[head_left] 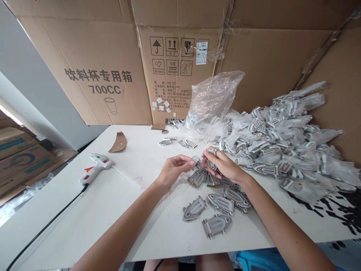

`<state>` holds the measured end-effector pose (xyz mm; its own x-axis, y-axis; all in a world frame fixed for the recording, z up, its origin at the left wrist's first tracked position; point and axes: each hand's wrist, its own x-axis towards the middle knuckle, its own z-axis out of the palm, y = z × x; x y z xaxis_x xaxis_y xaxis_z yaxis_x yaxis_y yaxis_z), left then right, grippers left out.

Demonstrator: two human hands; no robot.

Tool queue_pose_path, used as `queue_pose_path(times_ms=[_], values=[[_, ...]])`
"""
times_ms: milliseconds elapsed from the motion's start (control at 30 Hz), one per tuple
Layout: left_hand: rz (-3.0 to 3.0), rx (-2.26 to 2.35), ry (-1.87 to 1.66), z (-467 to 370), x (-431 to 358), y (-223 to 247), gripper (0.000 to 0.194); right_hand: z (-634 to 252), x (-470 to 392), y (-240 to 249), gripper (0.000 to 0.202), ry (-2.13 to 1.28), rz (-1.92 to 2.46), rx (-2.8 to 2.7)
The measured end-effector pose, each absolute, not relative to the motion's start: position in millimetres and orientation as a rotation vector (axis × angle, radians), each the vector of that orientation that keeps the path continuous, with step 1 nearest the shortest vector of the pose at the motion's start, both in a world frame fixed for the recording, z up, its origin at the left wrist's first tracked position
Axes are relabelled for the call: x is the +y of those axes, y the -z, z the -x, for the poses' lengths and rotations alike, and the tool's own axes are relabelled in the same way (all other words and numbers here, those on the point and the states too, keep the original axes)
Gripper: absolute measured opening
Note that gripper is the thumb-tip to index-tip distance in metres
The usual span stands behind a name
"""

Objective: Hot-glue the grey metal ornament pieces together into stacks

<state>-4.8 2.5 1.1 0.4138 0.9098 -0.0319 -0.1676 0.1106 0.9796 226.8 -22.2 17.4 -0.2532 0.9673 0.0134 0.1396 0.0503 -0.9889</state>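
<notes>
My left hand pinches the edge of a small pale grey flat piece between thumb and fingertips. Close beside it, my right hand has its fingers curled round a grey, ridged, pointed piece; part of it is hidden by the fingers. Beneath both hands is a loose pile of similar grey pieces, flat with one pointed end. More of them lie nearer the table edge, among them one grey piece and another pointed piece.
A white hot glue gun with a black cord lies at left, near a brown cardboard scrap. Bagged grey pieces are heaped at right beside black strips. A clear plastic bag stands against the cardboard wall.
</notes>
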Motion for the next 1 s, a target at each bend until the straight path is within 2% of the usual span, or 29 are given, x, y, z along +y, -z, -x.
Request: queue_pose_path(times_ms=[100,200,333,667,1000], values=[[-1.209,0.841,-0.92,6,2,-3,0.043,-227,-25,-14,0.024,-1.335,1.088,-1.467],[-1.255,0.861,-0.918,7,2,-4,0.043,-228,-28,-16,0.03,-1.376,1.047,-1.488],[-1.345,0.831,-0.939,6,2,-5,0.039,-230,-28,-18,0.016,-1.282,1.078,-1.625],[-1.642,0.979,-1.002,4,5,4,0.028,-224,-27,-11,0.022,-1.014,1.127,-1.711],[-1.795,1.123,-1.0,3,0,-2,0.027,-224,-25,-6,0.024,-1.114,1.063,-1.658]])
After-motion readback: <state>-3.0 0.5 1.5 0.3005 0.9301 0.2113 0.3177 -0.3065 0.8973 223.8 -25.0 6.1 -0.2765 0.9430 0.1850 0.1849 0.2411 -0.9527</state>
